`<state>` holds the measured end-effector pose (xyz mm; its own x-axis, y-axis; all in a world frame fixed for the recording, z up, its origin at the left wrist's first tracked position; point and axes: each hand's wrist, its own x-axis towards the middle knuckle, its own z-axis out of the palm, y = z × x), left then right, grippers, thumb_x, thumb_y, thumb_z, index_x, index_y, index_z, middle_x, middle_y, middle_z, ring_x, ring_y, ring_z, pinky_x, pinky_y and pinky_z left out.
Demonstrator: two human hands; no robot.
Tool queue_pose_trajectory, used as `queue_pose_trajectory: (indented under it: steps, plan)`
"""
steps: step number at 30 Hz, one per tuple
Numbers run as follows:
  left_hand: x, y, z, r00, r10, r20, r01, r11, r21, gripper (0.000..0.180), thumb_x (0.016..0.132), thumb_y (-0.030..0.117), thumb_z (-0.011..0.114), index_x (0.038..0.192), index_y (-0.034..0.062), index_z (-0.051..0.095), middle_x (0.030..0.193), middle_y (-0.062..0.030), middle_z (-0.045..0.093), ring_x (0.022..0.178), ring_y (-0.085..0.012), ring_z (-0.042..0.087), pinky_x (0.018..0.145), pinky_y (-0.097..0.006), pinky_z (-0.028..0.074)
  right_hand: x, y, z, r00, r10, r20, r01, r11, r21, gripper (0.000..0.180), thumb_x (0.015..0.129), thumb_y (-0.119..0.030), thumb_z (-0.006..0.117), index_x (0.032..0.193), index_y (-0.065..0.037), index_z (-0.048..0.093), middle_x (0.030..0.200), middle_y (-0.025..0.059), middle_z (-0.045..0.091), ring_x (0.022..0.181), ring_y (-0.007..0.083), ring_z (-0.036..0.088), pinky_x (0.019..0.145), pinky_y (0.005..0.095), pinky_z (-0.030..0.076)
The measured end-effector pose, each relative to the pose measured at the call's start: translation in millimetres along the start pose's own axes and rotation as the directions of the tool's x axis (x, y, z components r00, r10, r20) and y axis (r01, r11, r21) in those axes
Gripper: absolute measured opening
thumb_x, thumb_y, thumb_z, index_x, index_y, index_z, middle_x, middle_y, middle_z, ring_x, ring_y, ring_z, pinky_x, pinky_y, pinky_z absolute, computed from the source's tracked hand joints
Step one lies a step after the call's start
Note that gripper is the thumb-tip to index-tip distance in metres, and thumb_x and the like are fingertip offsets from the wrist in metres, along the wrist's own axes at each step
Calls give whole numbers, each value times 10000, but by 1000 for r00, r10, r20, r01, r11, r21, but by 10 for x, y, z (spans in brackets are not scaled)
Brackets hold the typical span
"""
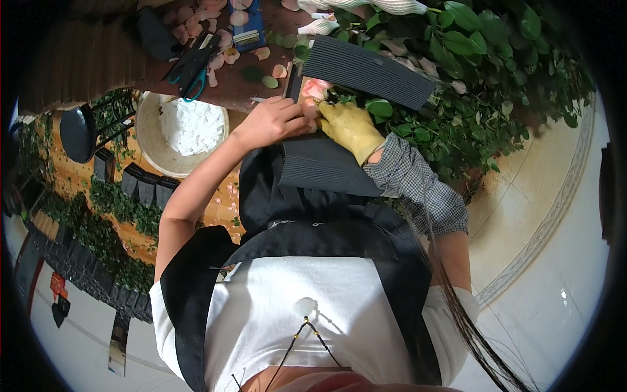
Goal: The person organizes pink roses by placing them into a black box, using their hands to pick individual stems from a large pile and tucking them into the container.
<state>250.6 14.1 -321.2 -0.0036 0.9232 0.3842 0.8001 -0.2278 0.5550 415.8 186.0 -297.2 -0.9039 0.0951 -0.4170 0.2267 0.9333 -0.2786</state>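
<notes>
Seen from above, with places given as on a clock face over the view, a person in a white T-shirt (pixel 294 287) and a black apron (pixel 300 242) works with both hands near twelve o'clock. Pale pink roses (pixel 316 89) lie at twelve, between two black corrugated cardboard panels: an upper panel (pixel 369 72) slants toward one o'clock, and a lower panel (pixel 326 168) sits just above the centre, by the apron.

The bare left hand (pixel 277 121), toward eleven, has its fingers bent and close together beside the blooms; their tips are hidden, so whether they pinch anything cannot be told. The right hand (pixel 351 128), toward one, wears a yellow glove and reaches over the roses, touching them; how firmly its fingers close cannot be told. A grey checked sleeve (pixel 418 179) covers that forearm.

At two o'clock spreads a thick heap of green leafy stems (pixel 460 98). Between ten and eleven, scissors (pixel 194 73) with teal handles rest on a reddish-brown surface (pixel 230 88); loose pink petals (pixel 196 19) are scattered around eleven, near a blue tool (pixel 247 27). At ten, a round tub (pixel 151 147) holds small white pieces (pixel 191 128).
</notes>
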Motion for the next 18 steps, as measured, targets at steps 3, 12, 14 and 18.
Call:
queue_pose_trajectory:
  steps: [3, 12, 14, 18]
  plan:
    - [74, -69, 98, 998, 65, 10, -65, 998, 3, 239, 819, 208, 798, 1008, 102, 696, 1048, -28, 647, 846, -221, 609, 731, -361, 489, 0, 1, -78, 994, 42, 101, -42, 999, -4, 266, 959, -286, 635, 1088, -54, 647, 899, 138, 745, 816, 330, 729, 662, 445, 593]
    - [37, -87, 260, 998, -42, 55, 47, 994, -94, 347, 827, 247, 814, 1110, 89, 691, 1102, -45, 674, 877, -225, 648, 760, -350, 508, 168, 51, 7, 974, 184, -131, -189, 981, -34, 201, 969, -280, 621, 1019, -96, 685, 882, 153, 733, 790, 300, 727, 646, 475, 572]
    - [50, -67, 231, 994, -75, 78, 82, 993, -86, 369, 830, 273, 809, 1128, 87, 695, 1108, -54, 660, 923, -228, 639, 798, -357, 503, 261, 109, 122, 987, 134, -88, -145, 979, -141, 192, 966, -234, 609, 1077, -97, 684, 911, 146, 737, 793, 287, 729, 667, 445, 574]
    - [102, -43, 143, 979, -46, 197, 24, 994, 109, 380, 843, 333, 796, 1119, 86, 715, 1122, -47, 631, 1009, -227, 611, 870, -373, 482, 250, 167, 142, 991, -63, -119, -4, 871, -492, 240, 965, -177, 592, 1172, -105, 687, 967, 127, 745, 802, 274, 731, 714, 410, 581]
